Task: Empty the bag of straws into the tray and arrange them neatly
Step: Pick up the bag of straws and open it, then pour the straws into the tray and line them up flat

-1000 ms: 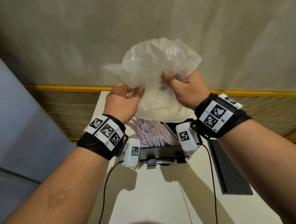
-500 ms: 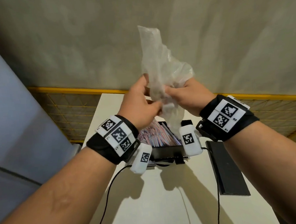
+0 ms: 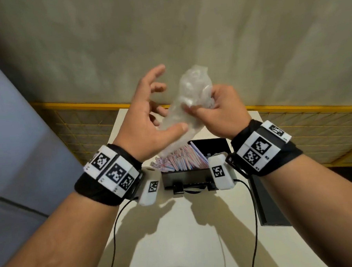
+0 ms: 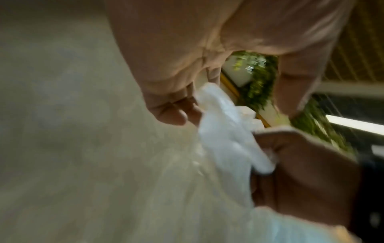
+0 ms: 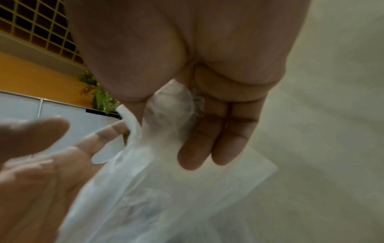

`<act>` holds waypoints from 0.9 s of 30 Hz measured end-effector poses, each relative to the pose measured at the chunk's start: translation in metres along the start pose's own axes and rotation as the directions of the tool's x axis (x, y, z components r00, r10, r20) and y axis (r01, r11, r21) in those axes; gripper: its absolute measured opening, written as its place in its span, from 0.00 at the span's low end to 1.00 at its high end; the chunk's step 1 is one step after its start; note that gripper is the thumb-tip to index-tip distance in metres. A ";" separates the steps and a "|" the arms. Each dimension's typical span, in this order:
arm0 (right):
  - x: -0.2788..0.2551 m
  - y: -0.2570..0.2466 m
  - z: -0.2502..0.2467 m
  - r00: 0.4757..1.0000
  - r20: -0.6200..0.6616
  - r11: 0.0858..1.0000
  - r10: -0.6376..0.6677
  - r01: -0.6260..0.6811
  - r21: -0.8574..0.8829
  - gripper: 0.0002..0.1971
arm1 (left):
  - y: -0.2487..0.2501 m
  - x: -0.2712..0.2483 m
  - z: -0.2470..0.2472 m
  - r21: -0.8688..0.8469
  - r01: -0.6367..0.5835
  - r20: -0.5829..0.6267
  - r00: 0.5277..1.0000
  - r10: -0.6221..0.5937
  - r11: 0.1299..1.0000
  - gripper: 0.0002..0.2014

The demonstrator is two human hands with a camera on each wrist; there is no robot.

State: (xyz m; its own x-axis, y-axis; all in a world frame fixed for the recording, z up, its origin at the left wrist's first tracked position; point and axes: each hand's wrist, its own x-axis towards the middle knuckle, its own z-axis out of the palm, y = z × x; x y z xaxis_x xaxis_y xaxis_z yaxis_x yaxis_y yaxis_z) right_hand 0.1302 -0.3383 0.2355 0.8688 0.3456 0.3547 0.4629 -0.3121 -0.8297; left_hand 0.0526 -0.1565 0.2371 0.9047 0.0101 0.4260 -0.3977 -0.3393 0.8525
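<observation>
A crumpled clear plastic bag is held up above the black tray. My right hand grips the bag's bunched middle between thumb and fingers. The bag's lower end hangs down towards the tray. My left hand is beside the bag with its fingers spread, and its thumb lies against the plastic. Several pink, blue and white wrapped straws lie in a loose slanted heap in the tray's left part. In the right wrist view the bag passes under my curled fingers. The left wrist view is blurred and shows the bag.
The tray stands at the far end of a white table. A flat black slab lies at the table's right edge. A yellow mesh fence runs behind the table. A grey-blue panel stands on the left.
My left hand has let go of the bag and spread its fingers. The bag has gone from a wide sheet to a narrow bunch, held by the right hand alone.
</observation>
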 end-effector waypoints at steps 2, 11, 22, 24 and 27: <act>-0.003 -0.004 0.006 1.000 -0.008 0.997 0.016 -0.015 0.078 0.13 | 0.003 -0.005 -0.002 0.237 -0.082 0.073 0.995 0.067 0.968 0.60; -0.013 -0.006 0.001 0.967 0.216 0.973 0.135 -0.171 0.157 0.20 | -0.032 -0.013 -0.053 0.285 0.326 -0.552 0.825 -0.124 0.901 0.18; -0.084 0.115 0.004 0.778 0.248 0.654 0.577 -0.258 -0.711 0.13 | -0.178 -0.086 -0.014 0.119 0.928 -0.236 0.372 -0.898 0.353 0.34; -0.087 0.120 0.016 0.802 0.257 0.614 0.539 -0.165 -0.772 0.12 | -0.178 -0.097 0.001 0.278 0.907 -0.183 0.374 -0.909 0.317 0.24; -0.090 0.122 0.025 0.810 0.258 0.666 0.527 -0.205 -0.717 0.09 | -0.178 -0.109 0.017 0.372 0.878 -0.206 0.396 -0.895 0.303 0.21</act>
State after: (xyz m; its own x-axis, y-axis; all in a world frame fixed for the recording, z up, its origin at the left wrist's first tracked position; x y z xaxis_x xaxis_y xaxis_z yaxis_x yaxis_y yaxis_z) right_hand 0.1045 -0.3856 0.0915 0.9019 0.3441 -0.2611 0.2568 -0.9132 -0.3164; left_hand 0.0272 -0.1131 0.0331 0.6824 0.5011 -0.5322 0.7306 -0.4437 0.5190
